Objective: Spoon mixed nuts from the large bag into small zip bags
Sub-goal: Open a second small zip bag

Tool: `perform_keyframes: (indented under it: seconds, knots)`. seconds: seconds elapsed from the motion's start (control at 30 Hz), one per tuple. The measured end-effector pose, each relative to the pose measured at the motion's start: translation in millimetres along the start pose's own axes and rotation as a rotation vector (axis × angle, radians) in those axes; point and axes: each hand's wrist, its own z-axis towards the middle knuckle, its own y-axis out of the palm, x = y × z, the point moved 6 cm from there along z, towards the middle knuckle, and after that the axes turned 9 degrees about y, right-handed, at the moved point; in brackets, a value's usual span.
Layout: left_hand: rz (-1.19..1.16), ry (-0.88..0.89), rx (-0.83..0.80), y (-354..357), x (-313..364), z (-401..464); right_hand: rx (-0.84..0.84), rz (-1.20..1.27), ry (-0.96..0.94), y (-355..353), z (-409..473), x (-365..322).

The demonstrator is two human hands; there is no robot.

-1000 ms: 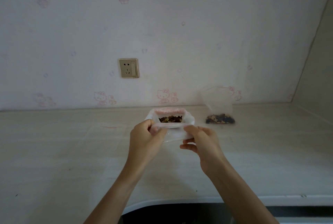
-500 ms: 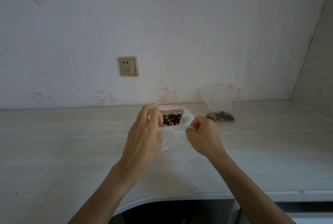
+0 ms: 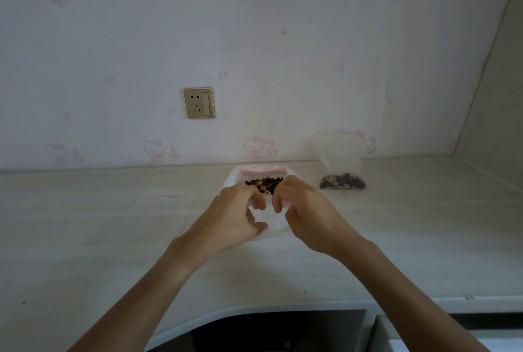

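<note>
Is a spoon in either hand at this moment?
No: the left hand and right hand both pinch the near edge of the open bag of nuts, with no spoon visible.

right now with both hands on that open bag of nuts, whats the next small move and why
Probably spread the near rim wider and fold it back so the mouth stays open. Both the left hand and the right hand pinch the near edge of the large bag, the nuts are exposed, and no spoon is in view. The small zip bag stands apart to the right.
</note>
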Motion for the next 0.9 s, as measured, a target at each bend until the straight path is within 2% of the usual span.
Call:
perform_keyframes:
  seconds: [0.07,0.27,0.47,0.6,0.73,0.9]
  knots:
    - [0.05,-0.025,-0.092,1.5,0.4,-0.8,-0.061,-0.036,0.051,4.3,3.1,1.4]
    - [0.375,-0.011,-0.344,6.5,8.5,-3.8,-0.389,-0.209,0.209,31.3,5.7,3.7]
    - [0.466,0.019,-0.325,7.6,10.5,-6.6,-0.433,-0.369,0.238,32.6,7.5,9.8]
    - [0.591,0.012,-0.309,4.7,13.0,-5.9,-0.374,-0.451,0.199,33.1,8.7,6.3]
    - [0.708,-0.034,-0.418,10.6,10.1,-6.1,-0.362,-0.615,0.112,36.4,7.9,-1.8]
    - [0.596,-0.145,-0.543,17.0,-7.8,-8.2,-0.439,-0.636,0.095,37.1,5.8,2.8]
